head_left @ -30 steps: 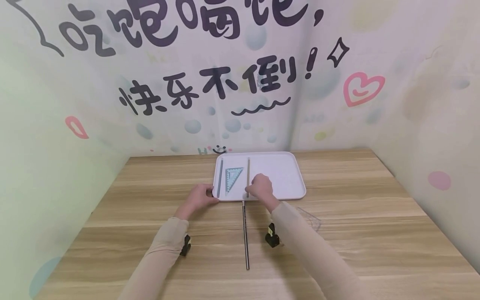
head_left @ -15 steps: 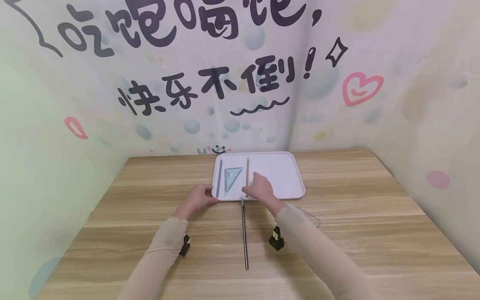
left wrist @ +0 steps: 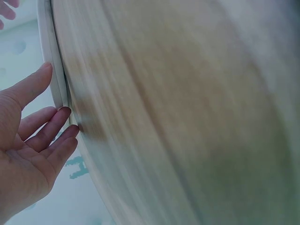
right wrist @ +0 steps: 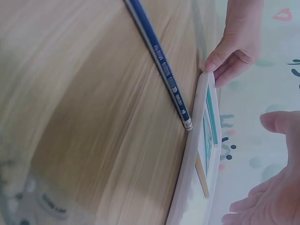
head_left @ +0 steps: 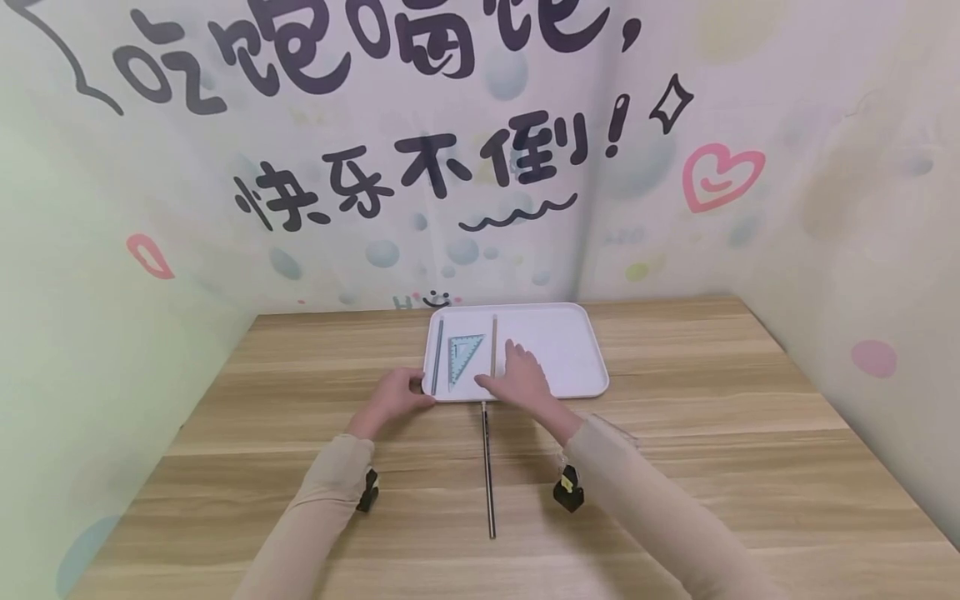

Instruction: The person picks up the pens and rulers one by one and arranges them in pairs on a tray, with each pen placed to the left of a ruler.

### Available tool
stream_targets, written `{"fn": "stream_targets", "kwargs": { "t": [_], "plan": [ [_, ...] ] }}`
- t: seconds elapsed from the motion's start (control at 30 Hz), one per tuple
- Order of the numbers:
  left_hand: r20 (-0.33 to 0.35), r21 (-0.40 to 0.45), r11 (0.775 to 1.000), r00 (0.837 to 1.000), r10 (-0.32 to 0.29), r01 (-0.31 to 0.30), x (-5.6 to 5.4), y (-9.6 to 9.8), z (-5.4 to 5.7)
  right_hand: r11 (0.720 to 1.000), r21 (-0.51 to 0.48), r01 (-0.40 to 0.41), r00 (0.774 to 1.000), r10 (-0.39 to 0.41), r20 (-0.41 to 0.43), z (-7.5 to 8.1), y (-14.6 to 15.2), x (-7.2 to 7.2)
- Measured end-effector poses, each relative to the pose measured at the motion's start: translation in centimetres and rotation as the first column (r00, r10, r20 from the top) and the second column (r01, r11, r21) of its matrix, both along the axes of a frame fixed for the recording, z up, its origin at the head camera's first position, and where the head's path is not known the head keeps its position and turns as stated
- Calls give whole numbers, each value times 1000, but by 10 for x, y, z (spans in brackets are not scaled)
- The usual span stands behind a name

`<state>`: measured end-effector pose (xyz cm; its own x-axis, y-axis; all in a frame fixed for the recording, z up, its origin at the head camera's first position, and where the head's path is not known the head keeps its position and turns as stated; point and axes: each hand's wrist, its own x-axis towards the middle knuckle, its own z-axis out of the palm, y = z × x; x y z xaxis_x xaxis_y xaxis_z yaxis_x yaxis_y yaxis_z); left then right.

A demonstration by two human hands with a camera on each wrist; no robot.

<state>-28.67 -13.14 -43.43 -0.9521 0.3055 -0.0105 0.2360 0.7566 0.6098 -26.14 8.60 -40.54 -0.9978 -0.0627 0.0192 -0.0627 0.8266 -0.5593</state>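
A white tray [head_left: 555, 354] lies at the back of the table. My left hand [head_left: 393, 395] holds its near left corner, with the thumb on the front rim and the fingers against the left side. Inside the tray, from left to right, are a blue-green pencil [head_left: 438, 357], a light-blue set square [head_left: 456, 360] and a tan pencil [head_left: 493, 343]. Above the tray, just right of the tan pencil, my right hand [head_left: 522, 383] spreads its thumb and fingers around nothing. In the right wrist view that hand [right wrist: 276, 187] is apart from the tan pencil [right wrist: 201, 173].
A dark blue pencil [head_left: 488, 475] lies on the wooden table [head_left: 262, 400], its ferrule end near the tray's front rim. A transparent item [right wrist: 47, 204] with markings lies lower left in the right wrist view; my right sleeve mostly hides it in the head view. A patterned wall stands behind.
My right hand has let go of the tan pencil, which stays in the tray; the thumb and fingers have spread apart. The left hand has kept its place at the tray corner.
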Motion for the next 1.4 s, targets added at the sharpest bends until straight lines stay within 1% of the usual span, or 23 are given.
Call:
{"fn": "stream_targets", "kwargs": {
  "t": [0.23,0.37,0.5,0.87,1.0,1.2,1.4],
  "plan": [
    [-1,-15,1000,1000,8,-8,0,1,0,998,53,-24,999,26,-20,-2,5,6],
    [-3,-22,1000,1000,5,-5,0,1,0,997,65,-42,998,44,-38,0,7,11],
    [-5,-27,1000,1000,2,-2,0,1,0,993,103,-63,996,70,-58,3,9,17],
    [20,-1,1000,1000,11,-11,1,1,-1,982,167,-92,992,104,-67,10,11,31],
    [12,-3,1000,1000,11,-11,1,2,0,977,195,-91,992,106,-67,12,16,36],
    [13,-6,1000,1000,10,-10,0,1,0,966,239,-100,990,121,-76,11,28,39],
    [21,-3,1000,1000,10,-10,-1,0,-2,965,233,-121,987,141,-72,9,41,43]
  ]
}}
